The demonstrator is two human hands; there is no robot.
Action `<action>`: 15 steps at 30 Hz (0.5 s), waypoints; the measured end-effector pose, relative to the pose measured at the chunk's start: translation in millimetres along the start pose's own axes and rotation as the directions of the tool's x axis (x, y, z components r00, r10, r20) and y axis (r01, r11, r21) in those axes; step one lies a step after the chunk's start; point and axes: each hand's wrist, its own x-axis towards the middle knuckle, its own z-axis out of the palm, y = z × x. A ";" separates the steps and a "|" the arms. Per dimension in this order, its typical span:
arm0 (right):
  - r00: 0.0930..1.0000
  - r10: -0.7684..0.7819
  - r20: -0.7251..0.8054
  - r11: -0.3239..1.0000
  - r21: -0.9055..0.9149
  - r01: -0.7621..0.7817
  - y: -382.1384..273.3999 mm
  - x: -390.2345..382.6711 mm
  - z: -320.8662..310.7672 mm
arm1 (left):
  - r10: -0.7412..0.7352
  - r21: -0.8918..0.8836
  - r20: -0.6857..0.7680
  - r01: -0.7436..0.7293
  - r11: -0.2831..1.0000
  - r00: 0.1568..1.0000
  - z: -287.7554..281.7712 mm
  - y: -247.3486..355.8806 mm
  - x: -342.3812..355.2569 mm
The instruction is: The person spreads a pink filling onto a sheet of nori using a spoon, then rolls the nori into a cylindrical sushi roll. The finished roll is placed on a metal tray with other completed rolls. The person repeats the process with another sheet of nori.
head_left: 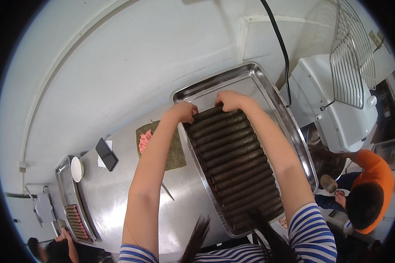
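Both my arms reach forward over a large steel tray point(289, 118) holding a row of dark seaweed rolls point(237, 164), laid side by side. My left hand point(183, 112) is closed at the left end of the farthest seaweed roll point(207, 113), and my right hand point(232, 101) pinches its right end. That roll lies against the one before it. Left of the tray, partly behind my left forearm, is a flat seaweed sheet point(176, 151) with pink minced filling point(145, 140) on it.
A thin pointed tool point(167, 193) lies on the steel table point(105, 197). Farther left are a phone point(106, 154), a white bowl point(77, 169) and another tray point(65, 188) of rolls. A white machine point(333, 101) and an orange-clad person point(377, 193) are at right; another person point(59, 250) is lower left.
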 end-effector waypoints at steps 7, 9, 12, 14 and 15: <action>0.997 -0.073 0.007 0.985 0.156 0.071 -4.9 5.4 5.8 | 0.018 -0.030 0.004 -0.018 0.999 1.000 0.8 2.9 0.9; 0.998 -0.037 0.043 0.987 0.158 0.030 -9.4 4.6 2.4 | 0.013 -0.034 0.027 -0.012 0.999 1.000 0.4 3.2 0.6; 0.997 -0.013 0.076 0.987 0.160 0.000 -10.7 8.2 2.6 | 0.047 0.035 0.011 -0.047 0.998 0.999 -1.8 5.0 1.7; 0.997 -0.026 0.075 0.988 0.154 0.014 -9.3 7.7 2.8 | 0.006 0.059 0.027 -0.007 0.998 1.000 -1.0 10.2 3.5; 0.997 -0.031 0.073 0.988 0.152 0.020 -8.3 7.0 2.7 | -0.015 0.073 0.035 0.012 0.997 0.999 -1.0 12.9 4.1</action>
